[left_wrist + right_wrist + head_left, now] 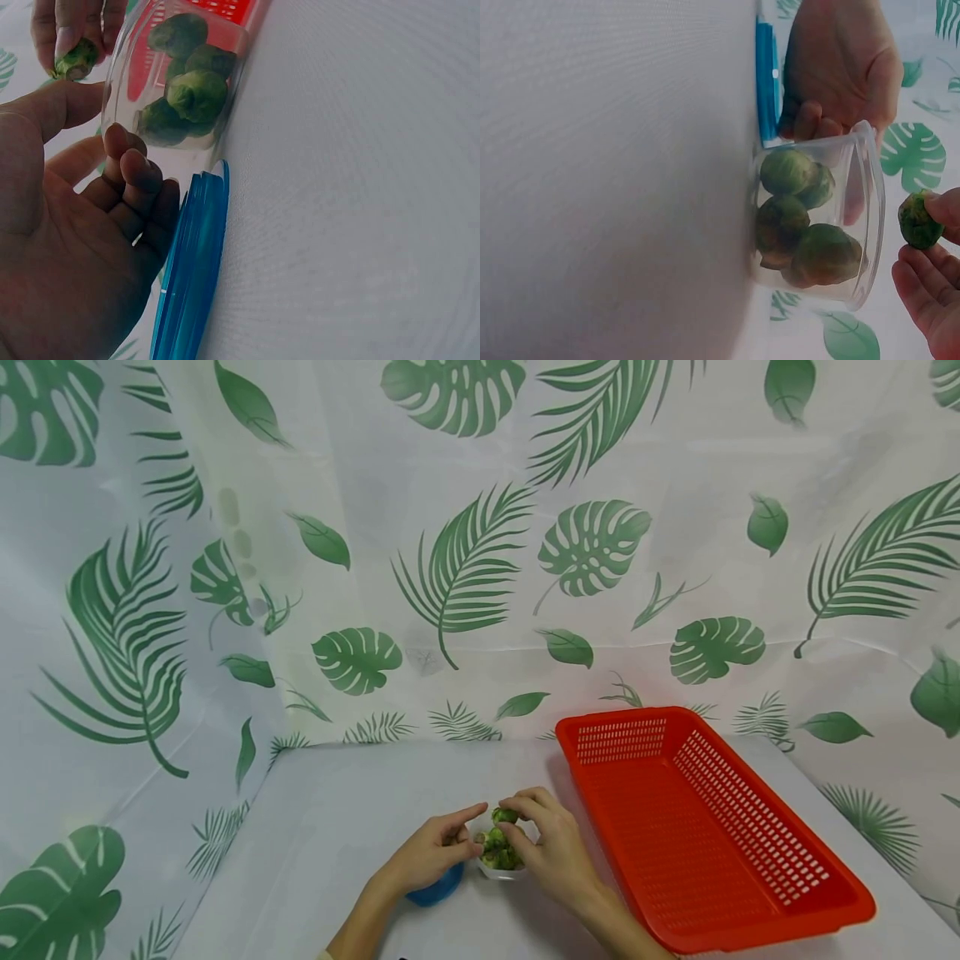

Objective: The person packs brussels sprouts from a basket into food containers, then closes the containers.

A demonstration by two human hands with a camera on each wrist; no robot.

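My right hand (553,847) pinches a green Brussels sprout (919,221) between thumb and fingertips, just above a small clear plastic container (501,874). Several more Brussels sprouts (196,95) lie inside the container, showing through its walls. On the container's left side, my left hand (435,853) holds it at the rim, its thumb and index finger spread and the other fingers curled against the wall. Under the left hand lies a blue lid (435,889), partly hidden by that hand, flat on the table beside the container.
A large red perforated basket (697,843) stands on the right side of the white table (330,810), close to my right forearm. Behind and beside the table hangs a white sheet (345,593) printed with green leaves.
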